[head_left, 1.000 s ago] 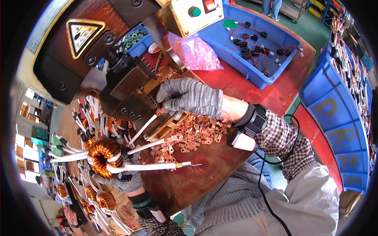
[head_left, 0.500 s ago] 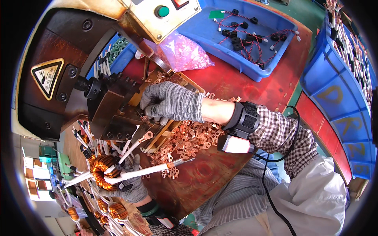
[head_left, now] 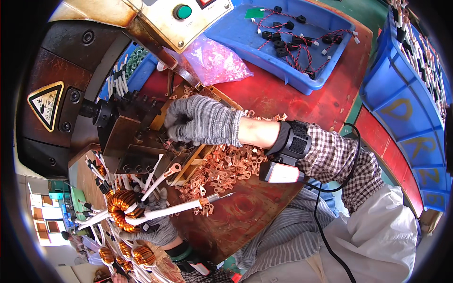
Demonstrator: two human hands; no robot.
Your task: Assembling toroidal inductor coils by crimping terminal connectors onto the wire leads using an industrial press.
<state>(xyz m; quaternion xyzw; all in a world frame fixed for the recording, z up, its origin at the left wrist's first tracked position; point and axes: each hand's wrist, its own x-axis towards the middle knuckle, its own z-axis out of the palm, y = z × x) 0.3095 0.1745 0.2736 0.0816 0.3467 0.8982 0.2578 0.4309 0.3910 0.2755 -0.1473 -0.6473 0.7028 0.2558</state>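
A copper-wound toroidal coil (head_left: 123,207) with thick white leads is held in my left hand (head_left: 160,231), in a grey knit glove. One lead (head_left: 172,211) points right and ends in bare wire strands; another carries a copper ring terminal (head_left: 175,168). My right hand (head_left: 200,120), gloved alike, is closed beside the dark metal die of the press (head_left: 120,132). Its fingers are curled over the edge of a wooden tray (head_left: 191,165), and what they pinch, if anything, is hidden. Loose copper terminals (head_left: 226,167) lie heaped below the right wrist.
Behind stands a blue tray (head_left: 302,82) with black parts on twisted wires, beside a pink plastic bag (head_left: 217,61). A blue crate (head_left: 401,94) of white leads is at right. More coils (head_left: 143,256) lie lower left. The press has a green button (head_left: 182,12).
The view has shifted slightly, so the press sits further left and lower. Both hands keep nearly the same places; the coil stays in my left hand.
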